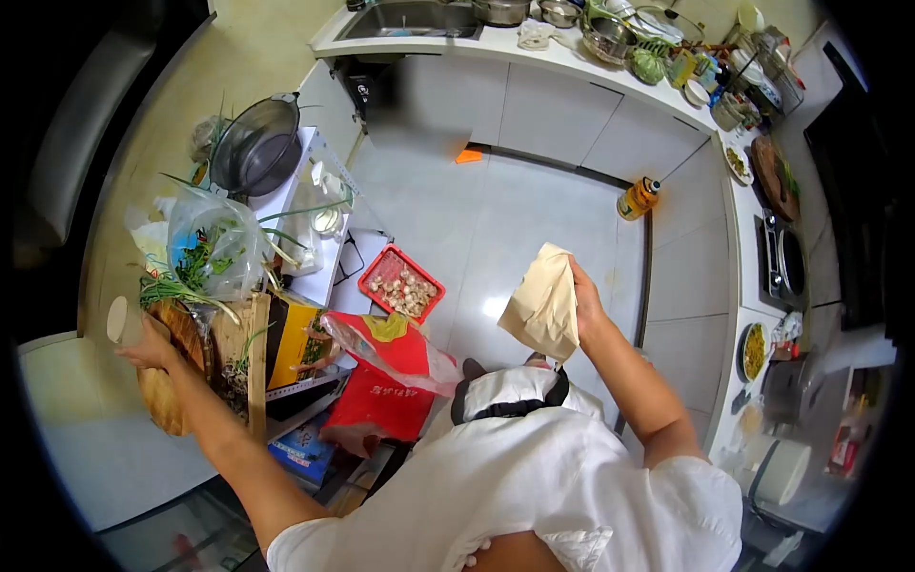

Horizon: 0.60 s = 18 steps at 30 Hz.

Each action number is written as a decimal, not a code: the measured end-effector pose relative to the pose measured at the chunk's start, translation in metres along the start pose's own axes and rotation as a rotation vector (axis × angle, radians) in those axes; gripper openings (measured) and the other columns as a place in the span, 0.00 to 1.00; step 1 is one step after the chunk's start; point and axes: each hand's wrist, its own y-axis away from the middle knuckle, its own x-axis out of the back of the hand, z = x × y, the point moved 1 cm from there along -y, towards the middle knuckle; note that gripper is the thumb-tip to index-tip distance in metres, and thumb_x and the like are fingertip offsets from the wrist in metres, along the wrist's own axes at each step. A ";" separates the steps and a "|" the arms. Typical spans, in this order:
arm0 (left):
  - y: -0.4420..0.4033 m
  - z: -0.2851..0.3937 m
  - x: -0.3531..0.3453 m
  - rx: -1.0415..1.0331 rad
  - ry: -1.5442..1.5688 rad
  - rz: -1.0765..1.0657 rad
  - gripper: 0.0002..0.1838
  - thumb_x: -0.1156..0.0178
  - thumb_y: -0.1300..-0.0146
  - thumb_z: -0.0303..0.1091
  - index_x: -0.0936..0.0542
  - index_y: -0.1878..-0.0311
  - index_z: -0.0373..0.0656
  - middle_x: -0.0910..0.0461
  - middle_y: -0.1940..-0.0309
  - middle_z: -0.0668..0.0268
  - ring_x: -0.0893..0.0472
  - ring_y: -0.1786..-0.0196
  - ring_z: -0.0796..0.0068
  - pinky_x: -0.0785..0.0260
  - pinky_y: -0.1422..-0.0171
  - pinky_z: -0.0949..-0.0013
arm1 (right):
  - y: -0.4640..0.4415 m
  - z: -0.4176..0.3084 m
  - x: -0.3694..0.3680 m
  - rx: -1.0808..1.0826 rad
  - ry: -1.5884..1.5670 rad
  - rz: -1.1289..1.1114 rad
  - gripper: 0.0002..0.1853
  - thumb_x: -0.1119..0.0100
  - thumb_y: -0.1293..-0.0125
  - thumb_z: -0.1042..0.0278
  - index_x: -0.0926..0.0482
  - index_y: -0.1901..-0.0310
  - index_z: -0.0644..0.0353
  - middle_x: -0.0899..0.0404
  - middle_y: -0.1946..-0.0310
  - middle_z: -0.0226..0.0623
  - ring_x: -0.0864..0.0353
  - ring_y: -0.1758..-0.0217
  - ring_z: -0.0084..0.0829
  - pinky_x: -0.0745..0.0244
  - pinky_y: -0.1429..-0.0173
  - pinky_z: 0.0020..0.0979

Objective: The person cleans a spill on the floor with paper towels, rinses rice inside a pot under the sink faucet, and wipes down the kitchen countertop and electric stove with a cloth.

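My right hand (586, 300) is closed on one side of a crumpled beige paper bag (540, 297), holding it up above the floor in front of my body. Out to the left, my left hand (146, 347) is closed around a pale, short cylinder (123, 321); its exact kind is unclear. Just beside that hand lie round wooden boards (162, 391). A clear plastic bag with leafy greens (217, 243) and spring onions (181, 296) sits farther along the same side.
A red basket of garlic bulbs (402, 284) stands on the floor, near red bags (381, 405). A bottle of yellow oil (639, 198) is by the right cabinets. A dark pot (255, 148) tops the left shelf. Counters hold a sink (410, 21), dishes and a stove (782, 259).
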 end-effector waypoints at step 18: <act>0.017 0.007 0.012 0.049 0.127 -0.017 0.51 0.27 0.55 0.48 0.41 0.31 0.36 0.31 0.42 0.41 0.29 0.40 0.45 0.36 0.36 0.50 | 0.019 -0.030 0.054 0.076 0.066 0.101 0.24 0.58 0.29 0.46 0.24 0.48 0.56 0.19 0.54 0.41 0.20 0.51 0.44 0.24 0.44 0.49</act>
